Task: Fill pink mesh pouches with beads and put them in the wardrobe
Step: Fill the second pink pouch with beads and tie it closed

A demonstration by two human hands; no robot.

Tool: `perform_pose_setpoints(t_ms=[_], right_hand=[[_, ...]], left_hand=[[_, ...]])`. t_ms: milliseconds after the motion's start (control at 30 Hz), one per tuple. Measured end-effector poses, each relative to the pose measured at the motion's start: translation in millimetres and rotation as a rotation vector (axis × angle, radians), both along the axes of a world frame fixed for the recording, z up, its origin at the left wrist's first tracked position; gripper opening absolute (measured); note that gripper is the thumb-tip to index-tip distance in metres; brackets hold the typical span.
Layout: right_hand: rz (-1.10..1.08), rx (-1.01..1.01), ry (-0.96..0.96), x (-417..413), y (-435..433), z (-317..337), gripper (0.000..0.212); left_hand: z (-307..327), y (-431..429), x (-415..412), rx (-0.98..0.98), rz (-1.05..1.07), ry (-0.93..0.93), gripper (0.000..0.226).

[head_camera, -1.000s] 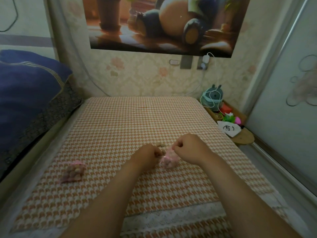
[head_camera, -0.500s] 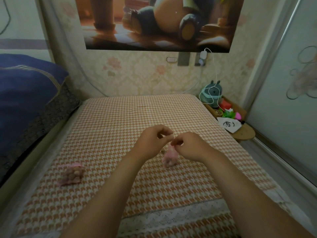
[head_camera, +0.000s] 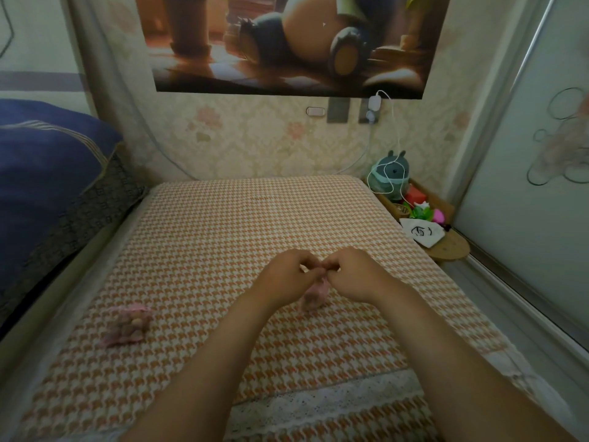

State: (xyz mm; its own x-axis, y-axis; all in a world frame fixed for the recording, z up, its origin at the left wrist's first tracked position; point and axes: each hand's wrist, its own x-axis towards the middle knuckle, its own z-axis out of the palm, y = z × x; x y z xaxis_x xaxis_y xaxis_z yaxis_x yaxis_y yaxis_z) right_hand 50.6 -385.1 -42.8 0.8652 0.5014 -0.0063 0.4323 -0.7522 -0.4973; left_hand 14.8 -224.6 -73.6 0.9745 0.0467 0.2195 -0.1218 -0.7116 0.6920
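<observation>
A small pink mesh pouch [head_camera: 314, 295] with brownish beads inside hangs just above the orange houndstooth bed cover [head_camera: 223, 237]. My left hand [head_camera: 283, 279] and my right hand [head_camera: 357, 275] meet over it, both pinching its top with their fingertips. A second pink mesh pouch [head_camera: 127, 325], filled with beads, lies on the cover at the left, well away from both hands. No loose beads show around the hands.
A blue pillow [head_camera: 41, 173] lies at the left edge. A low wooden shelf [head_camera: 446, 247] at the right holds a grey plush toy [head_camera: 390, 175], small toys and a white cloth. A frosted sliding door [head_camera: 526, 186] runs along the right side.
Both hands have risen from the cover and drawn together, lifting the pouch by its top. A small bead-like piece seen beside the pouch earlier is out of sight.
</observation>
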Motion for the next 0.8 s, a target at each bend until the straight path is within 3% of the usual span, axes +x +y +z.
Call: perform_pose_setpoints(t_ms=[100,233,367,533,700,800], right_hand=[[0.001,0.002,-0.012,0.0,-0.1,-1.0,0.029],[-0.015,0.038,0.000,1.2,1.2,-5.0,0.027],[-0.013,0.054,0.002,1.8,3.1,-6.3,0.025],[-0.023,0.063,0.003,4.6,3.4,-7.1,0.024],[-0.022,0.059,-0.004,6.5,4.0,-7.6,0.024],[-0.021,0.062,0.007,5.5,4.0,-7.5,0.024]], left_hand=[[-0.7,8.4,4.6,-0.064,0.068,-0.045,0.010],[-14.1,27.4,12.4,0.081,0.134,0.004,0.014],[-30.9,30.9,17.1,0.238,0.050,0.066,0.025],[-37.3,24.7,24.4,0.362,-0.082,0.098,0.017],[-38.3,29.7,25.0,0.267,-0.049,0.087,0.010],[-37.1,35.7,26.3,0.176,0.084,0.061,0.020]])
